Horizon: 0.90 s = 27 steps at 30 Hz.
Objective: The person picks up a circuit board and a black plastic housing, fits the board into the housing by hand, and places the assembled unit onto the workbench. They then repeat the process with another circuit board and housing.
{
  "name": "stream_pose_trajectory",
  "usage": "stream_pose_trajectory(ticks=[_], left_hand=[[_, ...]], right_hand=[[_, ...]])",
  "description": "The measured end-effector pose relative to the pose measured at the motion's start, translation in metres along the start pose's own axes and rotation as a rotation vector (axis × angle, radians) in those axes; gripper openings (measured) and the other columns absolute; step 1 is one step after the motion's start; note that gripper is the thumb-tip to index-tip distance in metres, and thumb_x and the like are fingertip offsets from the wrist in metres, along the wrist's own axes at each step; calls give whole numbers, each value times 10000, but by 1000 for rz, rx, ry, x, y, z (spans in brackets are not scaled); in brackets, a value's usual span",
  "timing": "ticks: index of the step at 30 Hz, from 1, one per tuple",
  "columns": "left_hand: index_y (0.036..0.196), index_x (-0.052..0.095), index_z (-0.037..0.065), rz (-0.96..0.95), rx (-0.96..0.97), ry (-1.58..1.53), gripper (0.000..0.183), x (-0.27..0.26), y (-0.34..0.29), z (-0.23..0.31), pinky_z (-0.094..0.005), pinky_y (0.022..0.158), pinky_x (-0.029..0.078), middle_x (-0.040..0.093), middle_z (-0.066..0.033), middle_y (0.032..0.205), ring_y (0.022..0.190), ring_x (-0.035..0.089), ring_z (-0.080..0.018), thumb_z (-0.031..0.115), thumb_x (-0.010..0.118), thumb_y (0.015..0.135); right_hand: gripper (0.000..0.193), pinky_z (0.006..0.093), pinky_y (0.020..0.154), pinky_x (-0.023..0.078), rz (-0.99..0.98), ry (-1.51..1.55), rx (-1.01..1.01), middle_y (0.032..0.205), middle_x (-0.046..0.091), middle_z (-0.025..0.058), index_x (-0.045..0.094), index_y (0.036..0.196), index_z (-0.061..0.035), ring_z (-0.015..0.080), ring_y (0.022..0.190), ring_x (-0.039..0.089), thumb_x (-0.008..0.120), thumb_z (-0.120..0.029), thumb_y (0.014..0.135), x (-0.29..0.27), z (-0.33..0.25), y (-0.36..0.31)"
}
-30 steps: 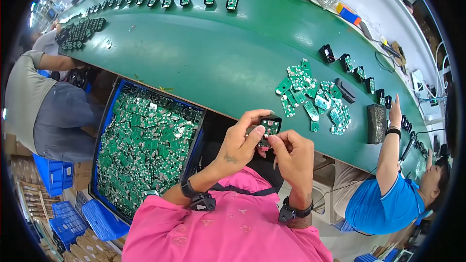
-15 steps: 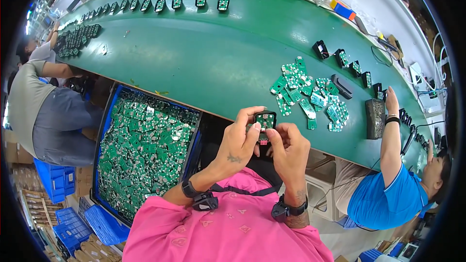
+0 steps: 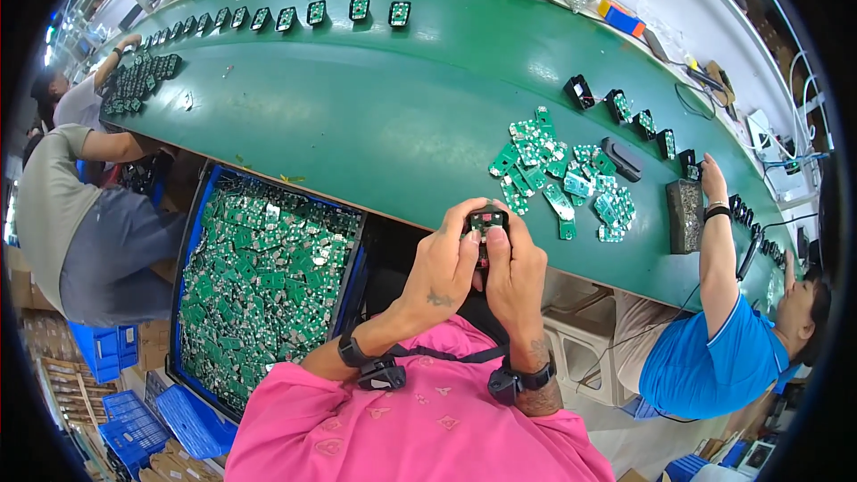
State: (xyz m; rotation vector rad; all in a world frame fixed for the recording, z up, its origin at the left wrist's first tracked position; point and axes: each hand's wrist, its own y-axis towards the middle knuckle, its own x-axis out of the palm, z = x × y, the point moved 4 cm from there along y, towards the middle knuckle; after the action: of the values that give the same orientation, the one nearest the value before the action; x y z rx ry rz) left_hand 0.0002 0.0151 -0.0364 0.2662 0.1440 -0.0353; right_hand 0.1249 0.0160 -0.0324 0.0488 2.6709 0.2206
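Note:
Between my two hands, just off the table's near edge, is a small black plastic housing (image 3: pixel 487 217) with a green circuit board seated in it. My left hand (image 3: pixel 444 259) grips its left side, thumb pressed on the board. From the other side my right hand (image 3: pixel 515 270) wraps round it, its thumb on the board too. The lower part of the housing is partly hidden by the thumbs. Ahead and to the right, a loose pile of green circuit boards (image 3: pixel 562 165) lies on the green table (image 3: pixel 357 116), with a black plastic casing (image 3: pixel 622 159) beside it.
A blue-rimmed bin full of circuit boards (image 3: pixel 268 277) stands at my left. Housings with boards (image 3: pixel 316 13) line the far side. At right, a co-worker in a blue shirt (image 3: pixel 714 357) reaches past a dark block (image 3: pixel 686 217). Other people work at far left.
My right hand has moved in toward the left, both thumbs now side by side on the board. The housing appears tilted differently. The co-worker's hand at right shifted slightly.

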Motion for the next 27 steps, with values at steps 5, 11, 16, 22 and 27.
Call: stream_pose_trajectory(ticks=[5,11,16,22,27], left_hand=[[1331,489,-10,18,-113,-22,338,-2,-3,-5,-299,565,519,659,-135,871,602,639,-153,70,435,1008],[1291,507,-1,101,111,213,315,-12,33,-25,-352,611,538,662,-188,878,654,685,-262,113,455,1002],[1230,493,-6,-13,-37,60,265,-10,80,-29,-398,489,492,635,-203,775,491,617,-257,123,410,1014],[1103,559,22,-88,-771,-814,187,-18,139,-89,-242,452,445,656,-144,835,559,557,-154,136,458,995],[1077,563,17,-117,-913,-869,196,-22,168,-84,-204,401,446,659,-159,845,532,551,-143,166,461,1002]], right_hand=[[386,332,596,496,-6,102,-73,760,654,124,569,1352,30,176,623,626,509,-151,1016,5,0,2],[357,322,611,504,125,62,-153,804,680,149,622,1289,24,159,642,632,540,-171,1001,25,18,41],[350,267,550,448,166,12,-99,746,650,57,641,1265,29,103,611,556,529,-194,1020,26,24,83],[323,243,487,382,53,270,75,638,555,0,639,1217,52,67,529,491,571,-177,1000,9,33,86],[231,302,510,435,82,-51,-105,660,608,82,675,1120,37,147,542,569,653,-102,936,7,52,35]])
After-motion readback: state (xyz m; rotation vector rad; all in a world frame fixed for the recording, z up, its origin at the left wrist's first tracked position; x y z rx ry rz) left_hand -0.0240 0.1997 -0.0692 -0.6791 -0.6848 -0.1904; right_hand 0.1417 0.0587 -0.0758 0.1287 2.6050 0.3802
